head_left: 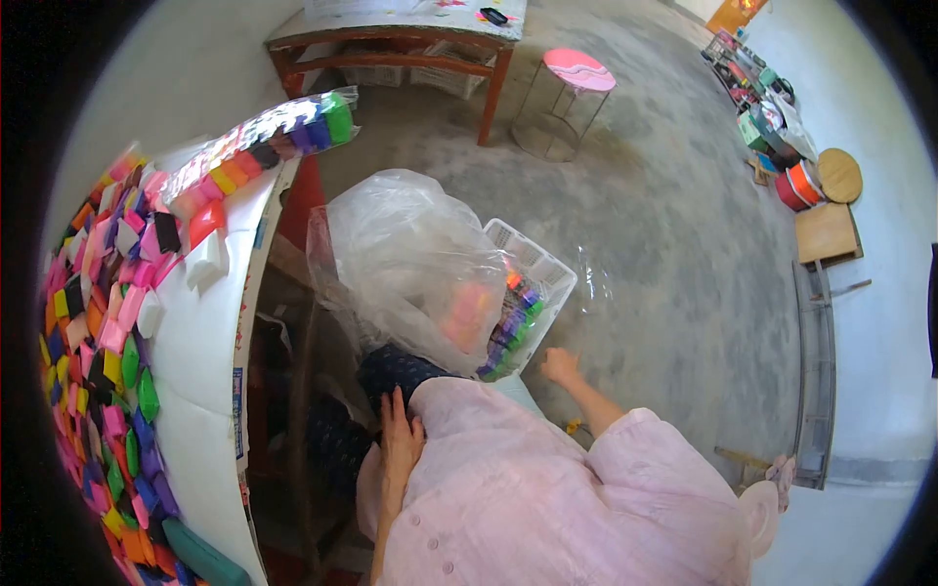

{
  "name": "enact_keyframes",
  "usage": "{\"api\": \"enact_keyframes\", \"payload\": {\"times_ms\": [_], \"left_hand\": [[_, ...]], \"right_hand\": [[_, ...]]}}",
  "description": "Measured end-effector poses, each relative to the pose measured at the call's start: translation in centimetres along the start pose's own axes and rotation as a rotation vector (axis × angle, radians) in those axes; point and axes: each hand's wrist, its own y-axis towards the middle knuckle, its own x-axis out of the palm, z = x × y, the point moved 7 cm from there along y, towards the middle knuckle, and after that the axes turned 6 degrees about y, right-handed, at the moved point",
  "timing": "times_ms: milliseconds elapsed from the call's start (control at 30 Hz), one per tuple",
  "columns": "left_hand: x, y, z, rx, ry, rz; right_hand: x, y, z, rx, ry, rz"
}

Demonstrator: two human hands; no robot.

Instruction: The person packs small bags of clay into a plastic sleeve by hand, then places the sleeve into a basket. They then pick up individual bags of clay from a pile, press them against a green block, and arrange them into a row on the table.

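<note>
My left hand point(399, 437) lies with its fingers stretched out at my lap, on the pink shirt and dark patterned trousers point(396, 371). My right hand point(560, 367) is closed in a loose fist beside the white basket point(555, 278), apart from its rim, and I see nothing in it. Rows of coloured blocks point(515, 327) in clear wrap lie in the basket. A large clear plastic bag point(401, 230) bulges over my knees and covers part of the basket, with pinkish pieces point(471, 311) showing through.
At left, a white-topped table point(210, 332) carries many small coloured packets point(117, 322) and a long wrapped row of blocks point(259, 156). Ahead stand another table point(391, 34) and a pink-topped stool point(579, 70). Household items point(772, 117) line the right wall. Clear wrap point(593, 273) lies on the floor.
</note>
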Motion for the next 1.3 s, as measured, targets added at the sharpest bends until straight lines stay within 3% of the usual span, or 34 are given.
{"api": "enact_keyframes", "payload": {"times_ms": [100,200,267,333,400,500,600,633,767,900,1000,1033,1167,1300], "left_hand": [[0.2,-0.6,-0.7,-0.006,-0.030,-0.004],[-2.0,-1.4,0.4,-0.027,-0.039,-0.018],[-5.8,-2.5,3.0,-0.065,-0.108,-0.068],[-9.1,-3.6,4.6,-0.006,-0.096,-0.014],[-12.6,-5.1,6.0,-0.013,-0.127,0.040],[-17.6,-7.6,7.5,-0.044,-0.214,0.064],[-23.8,-10.8,9.6,-0.037,-0.330,0.180],[-25.9,-12.0,9.8,0.033,-0.314,0.324],[-32.7,-16.5,7.8,-0.030,-0.046,0.791],[-35.8,-18.5,5.7,-0.179,0.419,1.013],[-35.0,-17.5,2.5,-0.357,0.596,0.963],[-34.3,-16.6,2.4,-0.421,0.813,0.873],[-33.6,-16.4,1.9,-0.348,0.770,1.006],[-33.0,-16.5,1.5,-0.336,0.715,1.002]], "right_hand": [[-0.1,-0.6,-1.4,-0.050,-0.008,-0.024],[-0.7,1.8,-2.3,-0.189,0.227,0.118],[-4.9,1.8,-4.9,-0.234,0.407,0.227],[-11.0,-0.2,-9.1,-0.375,0.531,0.521],[-16.4,-3.0,-14.3,-0.532,0.734,0.592],[-22.5,-9.7,-24.4,-0.787,0.924,0.555],[-24.6,-18.4,-34.3,-1.124,1.025,0.335],[-24.5,-21.1,-37.1,-1.226,0.947,0.284],[-22.4,-31.6,-46.5,-1.583,0.712,0.085],[-18.3,-38.3,-52.6,-1.845,0.570,-0.106],[-15.3,-42.2,-55.7,-1.976,0.435,-0.190],[-14.4,-43.5,-56.5,-1.992,0.401,-0.243],[-12.4,-48.0,-59.6,-2.134,0.282,-0.214],[-11.4,-54.1,-62.1,-2.289,0.175,-0.237]]}}
